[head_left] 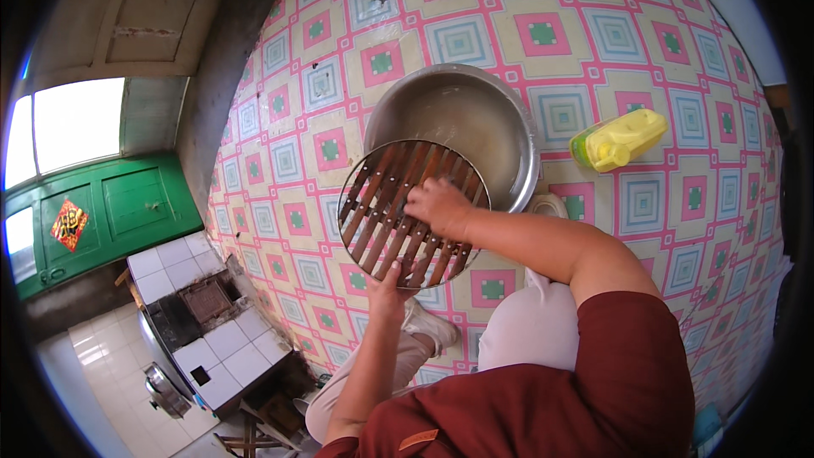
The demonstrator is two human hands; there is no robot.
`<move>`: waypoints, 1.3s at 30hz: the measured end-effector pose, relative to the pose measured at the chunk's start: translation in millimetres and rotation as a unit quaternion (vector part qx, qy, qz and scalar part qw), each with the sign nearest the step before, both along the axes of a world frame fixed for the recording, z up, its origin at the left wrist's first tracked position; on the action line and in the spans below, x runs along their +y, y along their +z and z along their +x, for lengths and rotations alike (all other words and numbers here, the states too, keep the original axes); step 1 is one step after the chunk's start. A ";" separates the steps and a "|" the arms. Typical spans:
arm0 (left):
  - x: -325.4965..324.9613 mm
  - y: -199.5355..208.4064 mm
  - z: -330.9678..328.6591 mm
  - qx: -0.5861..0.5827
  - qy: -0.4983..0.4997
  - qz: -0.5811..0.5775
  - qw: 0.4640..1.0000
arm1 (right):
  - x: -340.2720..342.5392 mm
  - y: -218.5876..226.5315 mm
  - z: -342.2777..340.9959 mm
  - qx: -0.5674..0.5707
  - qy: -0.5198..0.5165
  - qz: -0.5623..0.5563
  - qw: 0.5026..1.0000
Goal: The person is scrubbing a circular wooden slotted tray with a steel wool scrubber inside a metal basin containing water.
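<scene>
A round steamer rack of brown wooden slats in a thin metal rim is tilted over the near left side of a large metal basin. My left hand grips the rack's near edge, its thumb on the upper face. Across the middle slats lies my right hand, fingers bent down and closed against the wood. Whatever is under those fingers, if anything, is hidden. Cloudy water stands in the basin, partly covered by the rack.
A yellow plastic jug lies on its side on the patterned floor, right of the basin. My shoe is close below the rack. At the left are a white-tiled stove, a metal pot and a green door.
</scene>
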State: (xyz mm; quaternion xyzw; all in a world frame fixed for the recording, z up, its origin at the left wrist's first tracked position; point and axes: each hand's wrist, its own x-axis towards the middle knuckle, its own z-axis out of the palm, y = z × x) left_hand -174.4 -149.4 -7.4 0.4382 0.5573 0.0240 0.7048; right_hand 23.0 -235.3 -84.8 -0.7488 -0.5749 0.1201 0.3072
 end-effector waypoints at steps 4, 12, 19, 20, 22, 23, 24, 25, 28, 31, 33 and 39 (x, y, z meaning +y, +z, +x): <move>-8.9 12.3 9.7 -0.001 0.001 0.018 1.000 | -0.4 -42.5 61.7 0.016 -0.137 -0.117 0.983; -8.0 8.1 15.6 -0.014 0.021 0.058 0.998 | -31.4 -5.7 -12.0 0.047 -0.014 0.070 0.996; -11.3 13.1 19.2 -0.004 0.026 0.051 0.998 | -35.0 -39.8 62.5 -0.024 -0.067 -0.179 0.981; -11.1 10.9 19.5 -0.016 0.014 0.058 0.998 | -33.6 -36.6 46.1 -0.035 -0.038 -0.179 0.983; -4.5 3.9 13.7 -0.037 -0.006 0.069 0.997 | -38.5 -21.2 9.1 0.000 -0.032 -0.041 0.999; -2.1 7.0 17.4 -0.036 -0.006 0.061 0.997 | -41.4 -11.2 -0.6 -0.006 -0.026 -0.012 1.000; -2.1 5.7 16.6 -0.033 -0.003 0.058 0.998 | -43.1 -6.4 -5.5 -0.012 -0.019 0.017 1.000; -2.2 3.4 15.3 -0.031 0.000 0.056 0.998 | -42.0 -15.9 -3.5 -0.016 -0.032 0.013 0.999; -6.7 10.4 21.4 -0.010 -0.011 0.056 0.998 | -41.6 -41.5 30.5 -0.003 -0.108 -0.070 0.992; -7.3 14.9 24.9 -0.002 -0.014 0.073 0.997 | -48.1 -58.1 79.6 -0.004 -0.155 -0.128 0.980; -10.3 12.8 21.2 -0.002 -0.008 0.080 0.997 | -47.7 -57.5 81.9 0.074 -0.271 -0.041 0.959; -11.0 4.2 17.2 0.005 -0.002 0.080 0.997 | -37.6 -37.2 20.9 0.127 -0.199 -0.047 0.971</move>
